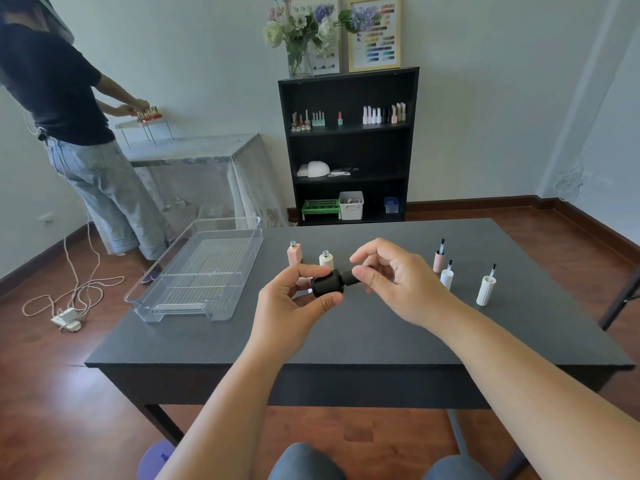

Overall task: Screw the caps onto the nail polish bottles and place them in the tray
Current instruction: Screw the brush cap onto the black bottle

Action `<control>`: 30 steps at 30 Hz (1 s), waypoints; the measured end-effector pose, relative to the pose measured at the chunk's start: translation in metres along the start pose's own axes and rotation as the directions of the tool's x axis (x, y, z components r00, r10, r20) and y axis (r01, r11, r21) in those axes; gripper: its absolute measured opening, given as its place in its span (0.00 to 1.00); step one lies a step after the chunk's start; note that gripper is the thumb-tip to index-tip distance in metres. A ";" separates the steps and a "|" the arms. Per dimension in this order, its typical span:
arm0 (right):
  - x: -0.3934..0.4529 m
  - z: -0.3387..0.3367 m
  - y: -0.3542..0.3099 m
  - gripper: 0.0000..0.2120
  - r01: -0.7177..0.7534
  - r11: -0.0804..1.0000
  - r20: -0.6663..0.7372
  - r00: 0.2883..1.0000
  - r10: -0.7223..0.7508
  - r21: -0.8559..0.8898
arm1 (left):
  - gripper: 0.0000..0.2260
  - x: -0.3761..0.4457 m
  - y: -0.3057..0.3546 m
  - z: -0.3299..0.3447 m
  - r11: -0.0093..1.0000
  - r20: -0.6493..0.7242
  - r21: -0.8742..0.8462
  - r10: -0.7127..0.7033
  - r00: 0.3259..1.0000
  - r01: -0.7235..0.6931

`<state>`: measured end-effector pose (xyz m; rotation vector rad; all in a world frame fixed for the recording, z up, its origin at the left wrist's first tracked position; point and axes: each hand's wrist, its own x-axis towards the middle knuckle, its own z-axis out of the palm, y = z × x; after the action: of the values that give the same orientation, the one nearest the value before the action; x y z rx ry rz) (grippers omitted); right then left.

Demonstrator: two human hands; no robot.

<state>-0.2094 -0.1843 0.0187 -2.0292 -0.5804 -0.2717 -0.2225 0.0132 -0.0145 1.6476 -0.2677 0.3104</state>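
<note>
Holding the black bottle [328,285] in left fingers [304,271], right fingers [363,273] pinch its cap [349,278]; crooked twisting might jam it.

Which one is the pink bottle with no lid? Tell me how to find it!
Start at the dark table and find the clear tray on its left side. Just right of the tray's far end stand two open bottles side by side. The pink bottle is the one nearer the tray: tall, flat-sided and pale pink, while its neighbour, the cream bottle, is shorter and rounder.
</note>
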 end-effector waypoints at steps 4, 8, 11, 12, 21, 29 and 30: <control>-0.003 -0.002 0.002 0.09 -0.026 0.998 -0.005 1.000 0.027 0.061 | 0.17 0.003 0.000 0.002 1.000 -0.003 -0.007 0.009 1.000 -0.009; -0.006 -0.001 0.007 0.09 0.042 0.997 0.009 0.999 -0.043 0.063 | 0.17 0.004 -0.002 0.004 1.000 0.003 -0.027 -0.008 1.000 0.008; -0.004 0.002 0.006 0.06 0.067 0.997 -0.048 0.997 -0.066 0.025 | 0.17 0.004 -0.003 0.006 0.999 0.016 -0.035 -0.022 1.000 0.022; -0.004 0.003 0.006 0.04 0.064 0.998 -0.062 0.996 -0.063 0.017 | 0.17 0.004 -0.003 0.006 1.000 0.022 -0.023 -0.019 1.000 0.020; -0.002 0.011 0.020 0.14 -0.116 0.781 0.104 0.992 0.066 0.613 | 0.16 0.006 -0.003 0.005 0.998 0.008 -0.056 0.016 1.000 -0.016; 0.004 0.025 0.020 0.17 -0.133 0.883 -0.086 0.978 0.191 0.451 | 0.16 0.004 -0.007 0.003 1.000 -0.016 -0.020 0.022 1.000 -0.023; 0.005 0.025 0.020 0.18 -0.137 0.916 -0.091 0.979 0.184 0.376 | 0.16 0.003 -0.007 0.002 1.000 -0.011 -0.014 0.023 1.000 -0.023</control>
<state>-0.1964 -0.1698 -0.0070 -1.6696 -0.3511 -0.1737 -0.2169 0.0118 -0.0201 1.6292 -0.2803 0.3341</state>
